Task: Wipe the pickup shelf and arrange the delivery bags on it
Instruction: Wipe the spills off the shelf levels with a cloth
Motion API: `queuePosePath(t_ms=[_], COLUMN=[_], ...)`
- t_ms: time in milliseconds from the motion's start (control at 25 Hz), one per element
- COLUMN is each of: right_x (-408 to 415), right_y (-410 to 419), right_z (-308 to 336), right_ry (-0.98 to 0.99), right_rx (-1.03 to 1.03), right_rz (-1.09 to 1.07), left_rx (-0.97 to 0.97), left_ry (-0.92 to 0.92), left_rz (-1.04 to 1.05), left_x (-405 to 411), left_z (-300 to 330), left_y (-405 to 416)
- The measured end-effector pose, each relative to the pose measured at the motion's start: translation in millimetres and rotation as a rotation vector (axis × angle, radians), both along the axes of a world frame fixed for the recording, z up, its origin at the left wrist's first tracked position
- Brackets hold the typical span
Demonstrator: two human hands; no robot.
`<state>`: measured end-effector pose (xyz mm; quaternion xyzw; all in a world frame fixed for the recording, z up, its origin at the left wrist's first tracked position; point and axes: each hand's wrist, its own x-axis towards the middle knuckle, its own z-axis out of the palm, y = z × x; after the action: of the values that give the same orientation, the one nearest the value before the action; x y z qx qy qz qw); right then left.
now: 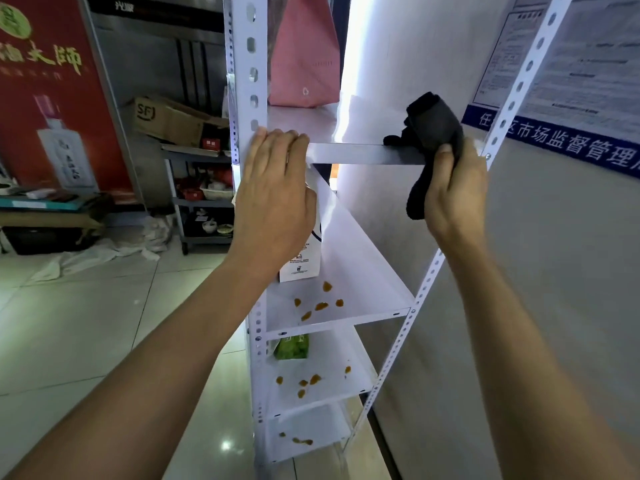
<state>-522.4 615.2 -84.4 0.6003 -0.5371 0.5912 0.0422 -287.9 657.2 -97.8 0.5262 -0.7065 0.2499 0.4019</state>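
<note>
Gripping a dark grey cloth (434, 133), right hand (453, 195) has fingers curled shut around it, cloth draped over the front lip of the upper shelf (363, 153). Left hand (273, 199) lies flat and open, fingertips on that lip at the left upright (247, 81), holding nothing. Pink bag (303, 60) stands on that shelf. White bag (304, 258) sits on the shelf below, orange stains (320, 304) just beside it. Green packet (291, 346) one tier lower.
</note>
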Motion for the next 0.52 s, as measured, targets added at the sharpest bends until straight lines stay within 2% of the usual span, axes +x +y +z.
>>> queuePosePath(t_ms=[120,280,400,520], right_x=[3,-5,-17,-21], right_y=[14,2,-28,-63], right_z=[-44,-115,-165,-197], right_ry=[-0.198,-0.298,-0.243,-0.026], right_rx=[-0.002,0.124,0.293,0.408], right_rz=[0.054,0.097,0.094,0.098], left_rx=[-0.014,0.001,-0.060,-0.075], left_ry=[0.012,-0.007,0.006,0.070], left_rz=[0.001,0.044,0.072,0.111], left_x=[-2,-3,-6,-15], left_z=[-2,-9,-24,-63], left_y=[-2,-5,-9,-10])
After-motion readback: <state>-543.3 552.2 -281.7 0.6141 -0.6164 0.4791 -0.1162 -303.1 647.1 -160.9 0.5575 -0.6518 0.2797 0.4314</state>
